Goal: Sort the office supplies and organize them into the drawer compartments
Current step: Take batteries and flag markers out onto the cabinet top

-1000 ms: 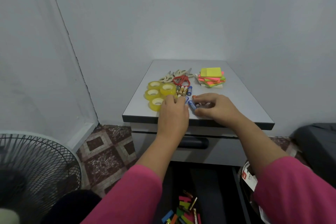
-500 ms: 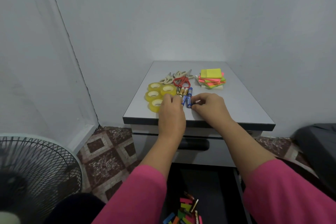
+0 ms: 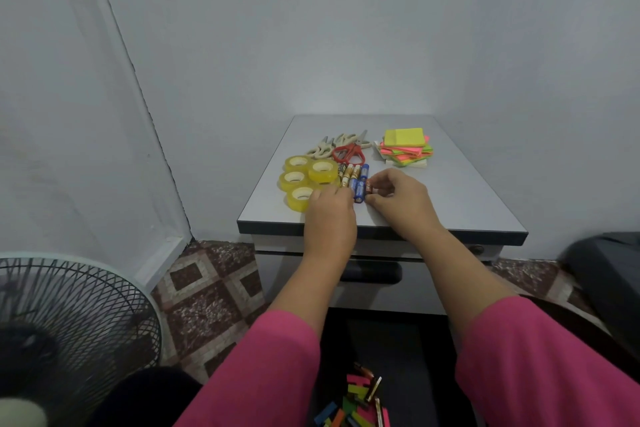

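Right, I'm over the cabinet top (image 3: 450, 191) with both hands at the batteries (image 3: 354, 177), which lie side by side near the front edge, just right of the tape rolls (image 3: 304, 178). My right hand (image 3: 398, 199) has its fingertips curled in, pinching the blue battery (image 3: 360, 188) at the right end of the row. My left hand (image 3: 329, 215) lies against the row's other side; its fingers are hidden behind the knuckles, so I can't tell what they're doing. I reckon these are small, hard, smooth cylinders, fairly dense and ready to roll, so pinch each across the middle or herd several together. Scissors (image 3: 348, 151) and sticky notes (image 3: 405, 147) wait farther back. The drawer handle (image 3: 374, 272) shows below, compartments unseen.
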The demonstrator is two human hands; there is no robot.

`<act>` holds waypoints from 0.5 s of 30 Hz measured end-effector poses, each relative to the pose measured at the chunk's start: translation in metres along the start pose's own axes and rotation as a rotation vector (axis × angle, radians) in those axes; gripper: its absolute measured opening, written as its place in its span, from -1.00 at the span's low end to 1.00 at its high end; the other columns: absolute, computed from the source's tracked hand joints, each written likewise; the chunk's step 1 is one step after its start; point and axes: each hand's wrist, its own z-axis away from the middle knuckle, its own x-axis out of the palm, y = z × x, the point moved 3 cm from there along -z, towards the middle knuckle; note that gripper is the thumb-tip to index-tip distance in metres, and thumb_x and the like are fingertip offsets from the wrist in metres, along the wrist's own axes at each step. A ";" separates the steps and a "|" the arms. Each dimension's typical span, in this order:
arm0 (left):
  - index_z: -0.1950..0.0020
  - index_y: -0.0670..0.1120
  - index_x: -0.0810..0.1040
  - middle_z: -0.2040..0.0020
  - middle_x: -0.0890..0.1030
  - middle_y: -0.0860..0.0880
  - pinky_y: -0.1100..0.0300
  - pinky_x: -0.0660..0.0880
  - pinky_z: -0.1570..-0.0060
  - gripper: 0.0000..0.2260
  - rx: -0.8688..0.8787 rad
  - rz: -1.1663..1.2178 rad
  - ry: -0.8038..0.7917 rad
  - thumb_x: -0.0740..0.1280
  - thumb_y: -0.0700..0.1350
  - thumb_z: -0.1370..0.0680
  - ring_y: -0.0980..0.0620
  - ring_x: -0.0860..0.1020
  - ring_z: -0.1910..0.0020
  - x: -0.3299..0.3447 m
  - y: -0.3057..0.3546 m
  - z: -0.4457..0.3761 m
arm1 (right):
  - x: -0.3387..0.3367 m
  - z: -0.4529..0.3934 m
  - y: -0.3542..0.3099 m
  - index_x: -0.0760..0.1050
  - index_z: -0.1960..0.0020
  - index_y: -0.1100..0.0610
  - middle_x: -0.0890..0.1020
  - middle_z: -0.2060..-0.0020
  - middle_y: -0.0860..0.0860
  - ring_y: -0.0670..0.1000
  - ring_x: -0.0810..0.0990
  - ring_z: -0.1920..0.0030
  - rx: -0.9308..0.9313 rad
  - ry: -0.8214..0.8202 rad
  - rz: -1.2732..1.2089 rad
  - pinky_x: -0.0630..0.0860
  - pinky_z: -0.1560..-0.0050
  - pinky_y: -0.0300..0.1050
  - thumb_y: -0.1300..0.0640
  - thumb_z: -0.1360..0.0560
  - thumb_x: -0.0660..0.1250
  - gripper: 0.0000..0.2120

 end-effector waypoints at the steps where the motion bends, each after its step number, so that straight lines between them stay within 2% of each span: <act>1: 0.19 -0.20 0.61 0.29 0.58 -0.14 0.07 0.41 0.35 -0.93 0.006 -0.004 0.002 0.41 -0.34 -0.42 -0.14 0.50 0.28 0.000 0.001 0.000 | 0.000 0.000 0.000 0.54 -0.06 0.08 0.58 0.09 -0.07 -0.15 0.51 0.09 -0.002 -0.002 0.007 0.38 0.08 -0.34 0.22 -0.45 0.41 -0.80; 3: 0.18 -0.17 0.58 0.28 0.57 -0.12 0.07 0.39 0.35 -0.96 0.037 0.006 0.019 0.40 -0.26 -0.47 -0.12 0.48 0.28 -0.001 0.001 0.001 | 0.000 0.001 0.000 0.53 -0.04 0.07 0.58 0.10 -0.07 -0.14 0.51 0.10 -0.007 -0.002 0.013 0.39 0.10 -0.33 0.20 -0.46 0.41 -0.82; 7: 0.24 -0.14 0.55 0.29 0.51 -0.09 0.10 0.37 0.38 -0.69 0.140 0.018 0.054 0.20 0.04 -0.55 -0.09 0.42 0.29 0.001 0.000 0.005 | 0.000 0.001 0.001 0.52 0.00 0.04 0.57 0.13 -0.09 -0.21 0.49 0.16 -0.014 -0.011 -0.005 0.38 0.17 -0.39 0.23 -0.45 0.38 -0.83; 9: 0.26 -0.15 0.59 0.30 0.50 -0.08 0.10 0.38 0.40 -0.63 0.144 0.027 0.065 0.16 0.08 -0.53 -0.10 0.42 0.28 0.003 -0.001 0.006 | 0.000 0.000 0.002 0.53 0.00 0.03 0.58 0.12 -0.08 -0.21 0.50 0.15 -0.010 -0.019 -0.013 0.37 0.20 -0.42 0.24 -0.45 0.37 -0.83; 13: 0.24 -0.15 0.64 0.28 0.50 -0.08 0.12 0.35 0.39 -0.59 0.129 0.014 0.064 0.14 0.08 -0.53 -0.08 0.42 0.26 0.004 -0.001 0.006 | 0.000 0.000 0.002 0.55 -0.04 0.04 0.58 0.08 -0.06 -0.10 0.53 0.05 -0.002 -0.032 0.002 0.38 0.17 -0.35 0.21 -0.47 0.36 -0.83; 15: 0.23 -0.15 0.65 0.29 0.51 -0.09 0.10 0.38 0.38 -0.60 0.136 -0.005 0.066 0.14 0.06 -0.54 -0.09 0.43 0.26 0.004 -0.001 0.006 | 0.000 0.000 0.001 0.56 -0.07 0.06 0.56 0.07 -0.07 -0.10 0.51 0.04 -0.006 -0.044 0.009 0.35 0.19 -0.40 0.21 -0.48 0.35 -0.82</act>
